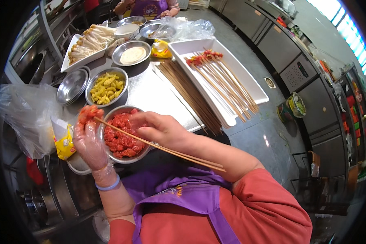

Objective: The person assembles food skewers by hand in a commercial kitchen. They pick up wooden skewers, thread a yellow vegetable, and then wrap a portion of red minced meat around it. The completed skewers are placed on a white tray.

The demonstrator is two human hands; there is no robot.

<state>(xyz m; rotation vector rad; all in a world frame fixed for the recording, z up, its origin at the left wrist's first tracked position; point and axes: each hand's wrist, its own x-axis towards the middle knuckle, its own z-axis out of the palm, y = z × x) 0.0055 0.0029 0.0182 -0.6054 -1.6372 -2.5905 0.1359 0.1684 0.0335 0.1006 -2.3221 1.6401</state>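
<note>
My left hand (90,137), in a clear plastic glove with a pale blue band at the wrist, pinches red marinated raw meat (91,113) at the tips of bamboo skewers (170,150). The skewers slant down to the right, past my right forearm. My bare right hand (154,128) is over the right side of a steel bowl of red meat pieces (122,134), fingers bent; its blurred fingertips do not show whether they hold anything. Behind is a steel bowl of yellow-green pickled peppers (106,88). Bare skewers (192,97) lie beside a white tray (250,85) bearing loaded skewers (219,76).
Stacked steel bowls (73,87), a plastic bag (30,119) and a yellow packet (64,146) are at left. Farther back are a white tray of enoki mushrooms (88,45), a bowl with pale round sheets (133,55) and a person in a purple apron (149,8).
</note>
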